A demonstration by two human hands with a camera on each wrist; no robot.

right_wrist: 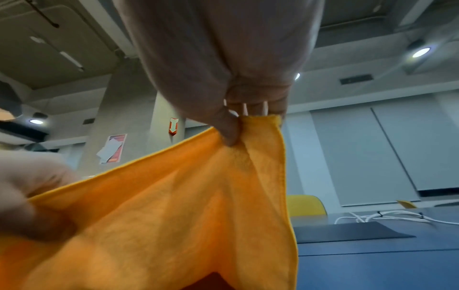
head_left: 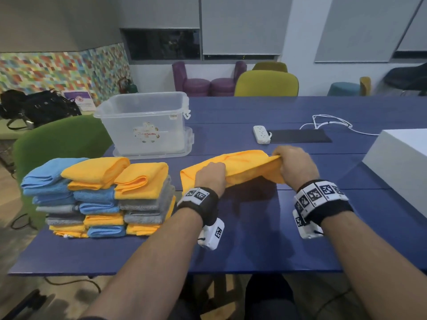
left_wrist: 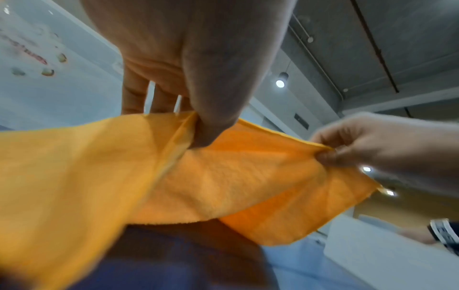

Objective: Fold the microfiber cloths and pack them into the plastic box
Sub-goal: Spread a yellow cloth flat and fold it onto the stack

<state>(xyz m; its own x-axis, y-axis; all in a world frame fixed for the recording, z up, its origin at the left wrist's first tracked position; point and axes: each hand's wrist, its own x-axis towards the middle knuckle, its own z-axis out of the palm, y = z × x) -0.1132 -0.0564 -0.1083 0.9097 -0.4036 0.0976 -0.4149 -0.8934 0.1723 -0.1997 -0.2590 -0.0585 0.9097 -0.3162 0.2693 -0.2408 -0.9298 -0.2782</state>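
A soft yellow microfiber cloth was held stretched above the dark blue worktop, at about 12 o'clock from the person. Its upper edge was pinched by the left hand between thumb and fingers, and one corner was pinched the same way by the right hand; both grips were closed tight on the fabric, and the rest of the cloth hung loose below.

The likeliest failure was judged to be a crooked fold: the slack lower edge could land off-line if the two hands were lowered unevenly. A corner could also slip from so small a pinch.

The clear rectangular plastic box stood open at 11 o'clock, well apart from the held cloth, and seemed empty, though its base was hard to read. Stacks of folded blue, yellow and grey cloths lay at 9 o'clock, close beside the left forearm, where they could be knocked by a sweep toward the box. A white power strip and a dark flat mat lay at 1 o'clock, and a white block at 3 o'clock; none of these was seen to bar the way.
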